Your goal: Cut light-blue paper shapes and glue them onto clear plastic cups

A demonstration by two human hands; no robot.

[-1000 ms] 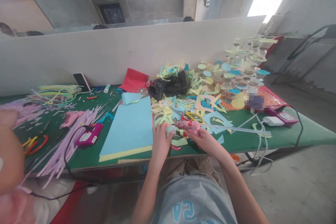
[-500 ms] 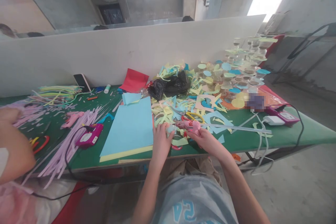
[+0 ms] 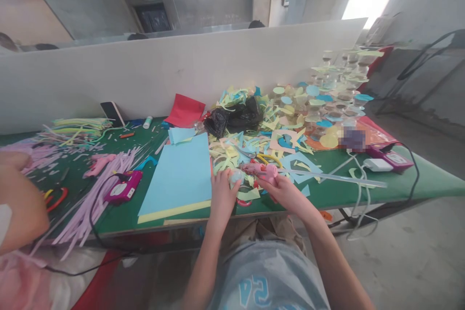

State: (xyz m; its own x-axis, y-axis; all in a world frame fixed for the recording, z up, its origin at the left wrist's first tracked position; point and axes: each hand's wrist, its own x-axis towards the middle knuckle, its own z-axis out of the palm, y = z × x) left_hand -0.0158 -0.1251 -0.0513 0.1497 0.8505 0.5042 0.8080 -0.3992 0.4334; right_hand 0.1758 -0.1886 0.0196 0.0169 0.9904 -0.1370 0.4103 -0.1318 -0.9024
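My left hand (image 3: 224, 193) is closed around a small clear, rounded plastic piece (image 3: 237, 178); its exact kind is hard to make out. In my right hand (image 3: 285, 193) is a pink hot glue gun (image 3: 268, 172), its nozzle pointing left and close to the plastic piece. A long translucent glue stick (image 3: 337, 178) runs out of the gun's back to the right. Yellow-handled scissors (image 3: 269, 159) lie just behind the gun among paper scraps. A red loop (image 3: 244, 202) shows below, near the table edge.
Left of my hands lie blue paper sheets (image 3: 178, 174). Paper offcuts and a black plastic bag (image 3: 236, 118) are behind. Stacked clear pieces with paper discs (image 3: 327, 99) stand right. Another person's arm (image 3: 20, 198), purple strips (image 3: 94, 198) and a magenta power box (image 3: 125, 188) are left.
The glue gun has tilted slightly, and the far end of its glue stick has shifted right and a little down. My left hand still holds the plastic piece in nearly the same place.
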